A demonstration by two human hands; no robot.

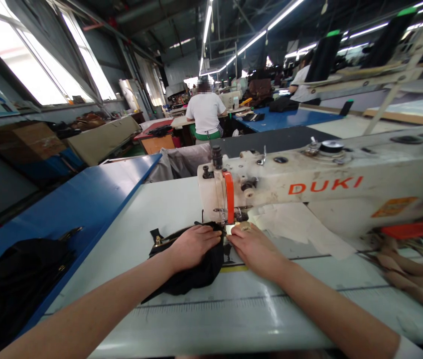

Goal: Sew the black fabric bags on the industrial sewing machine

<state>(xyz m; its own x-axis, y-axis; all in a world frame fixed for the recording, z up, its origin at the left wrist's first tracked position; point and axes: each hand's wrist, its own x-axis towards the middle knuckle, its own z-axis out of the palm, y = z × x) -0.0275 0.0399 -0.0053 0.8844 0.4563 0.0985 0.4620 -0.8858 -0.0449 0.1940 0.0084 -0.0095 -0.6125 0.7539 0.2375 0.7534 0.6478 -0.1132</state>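
Note:
At the sewing machine (pixel 216 199), my left hand (pixel 195 244) is closed over a piece of black cloth (pixel 200 276), its fingers together and its thumb hidden. The cloth lies bunched by the needle area and has a gold-coloured metal fitting (pixel 158 242) at its left end. My right hand (pixel 254 249) is just right of the presser foot, fingers bent and drawn together; what they hold, if anything, is hidden. An orange guard (pixel 229 197) stands in front of the machine head, above and between both hands. A small light shines by the right fingertips.
A pale sheet (pixel 301 227) lies under the machine arm. Ruler markings run along the front of the white table (pixel 174 324). More black material (pixel 20 284) sits on the blue table (pixel 95 192) at left. A person in a white shirt (pixel 206 109) sits ahead, facing away.

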